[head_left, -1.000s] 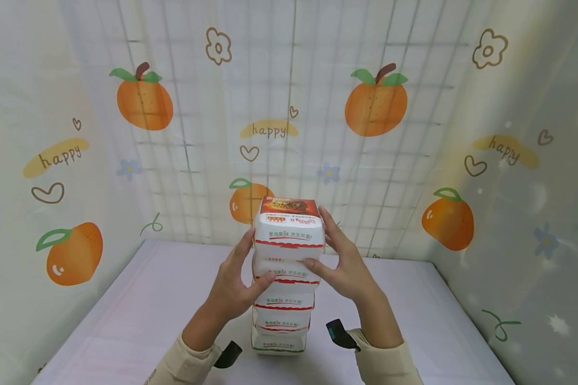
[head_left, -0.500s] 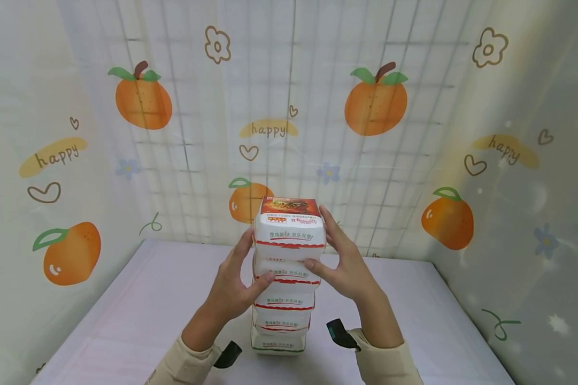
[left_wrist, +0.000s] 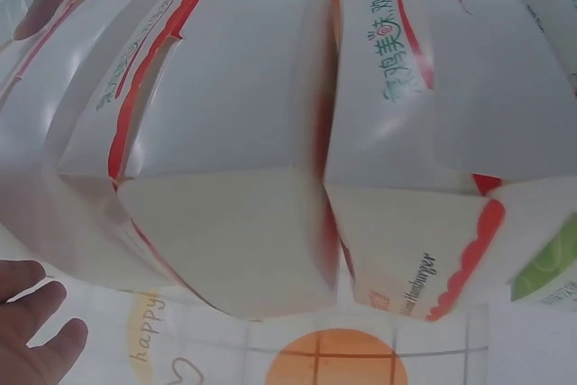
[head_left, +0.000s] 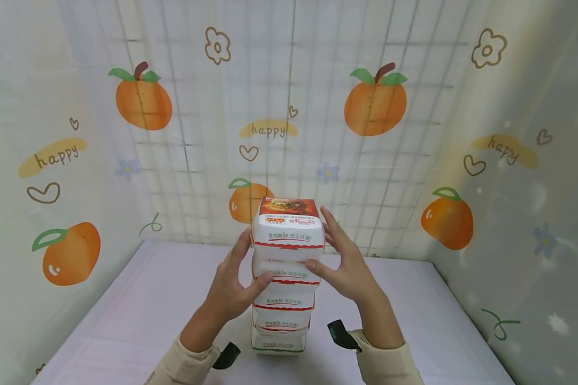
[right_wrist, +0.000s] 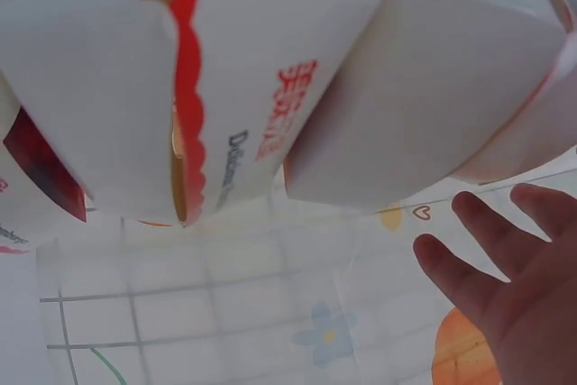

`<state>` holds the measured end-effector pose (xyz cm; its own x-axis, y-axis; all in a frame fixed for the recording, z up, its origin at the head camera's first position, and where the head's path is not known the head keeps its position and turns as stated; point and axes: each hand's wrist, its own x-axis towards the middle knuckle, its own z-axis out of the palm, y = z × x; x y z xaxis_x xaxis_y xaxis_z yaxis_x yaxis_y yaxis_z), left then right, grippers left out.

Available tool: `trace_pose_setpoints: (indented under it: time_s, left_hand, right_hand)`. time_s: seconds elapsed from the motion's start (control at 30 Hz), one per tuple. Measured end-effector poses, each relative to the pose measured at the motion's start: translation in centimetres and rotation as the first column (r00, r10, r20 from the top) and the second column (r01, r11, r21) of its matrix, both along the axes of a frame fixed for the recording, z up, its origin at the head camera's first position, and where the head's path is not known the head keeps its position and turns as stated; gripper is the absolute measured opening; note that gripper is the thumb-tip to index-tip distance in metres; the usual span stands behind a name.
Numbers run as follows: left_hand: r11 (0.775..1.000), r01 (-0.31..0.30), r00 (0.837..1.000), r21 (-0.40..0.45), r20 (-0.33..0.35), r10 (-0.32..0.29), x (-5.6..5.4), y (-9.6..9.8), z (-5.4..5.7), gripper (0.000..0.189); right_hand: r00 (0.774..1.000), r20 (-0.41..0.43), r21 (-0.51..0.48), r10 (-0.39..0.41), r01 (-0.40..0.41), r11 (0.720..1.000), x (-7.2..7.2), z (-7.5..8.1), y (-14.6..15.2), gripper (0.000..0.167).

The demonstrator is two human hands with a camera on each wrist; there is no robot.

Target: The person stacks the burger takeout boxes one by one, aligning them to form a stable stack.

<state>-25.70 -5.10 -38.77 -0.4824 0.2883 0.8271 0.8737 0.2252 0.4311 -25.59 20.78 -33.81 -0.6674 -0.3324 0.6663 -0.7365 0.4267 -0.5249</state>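
Observation:
Several white paper burger boxes stand in one tall, slightly uneven stack. The top box [head_left: 289, 235] shows a red burger picture on its lid; the bottom box [head_left: 279, 342] has a green line. My left hand [head_left: 228, 289] is at the stack's left side, thumb over the second box [head_left: 289, 272] and index finger by the top box. On the opposite side, my right hand [head_left: 348, 270] has its thumb at the second box's edge. Its spread fingers [right_wrist: 505, 259] are apart from the boxes in the right wrist view. Left fingers [left_wrist: 41, 331] also look extended in the left wrist view.
The stack stands on a pale table [head_left: 173, 310]. A white curtain [head_left: 313, 64] printed with oranges hangs behind and along both sides, with a wire grid showing through at the back. Dark wrist devices, one being the right one [head_left: 341, 334], stick out from the sleeves.
The top box has shifted very slightly left. My right fingers have eased a little away from its side. Otherwise the hands and the stack keep nearly the same places.

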Motion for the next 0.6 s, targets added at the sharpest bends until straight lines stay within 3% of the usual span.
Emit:
trace_pose_setpoints:
  time_s: [0.33,0.6]
  left_hand:
    - [0.99,-0.132,0.99,-0.056,0.033,0.134,0.6,-1.8,-1.2,0.087]
    - [0.968,-0.221,0.972,-0.115,0.056,0.228,0.9,-3.4,-2.7,0.089]
  right_hand:
    - [1.0,0.011,0.008,-0.02,0.02,1.0,-0.2,-0.2,0.5,0.097]
    - [0.997,0.062,0.003,-0.054,0.054,0.999,1.1,-0.5,1.5,0.096]
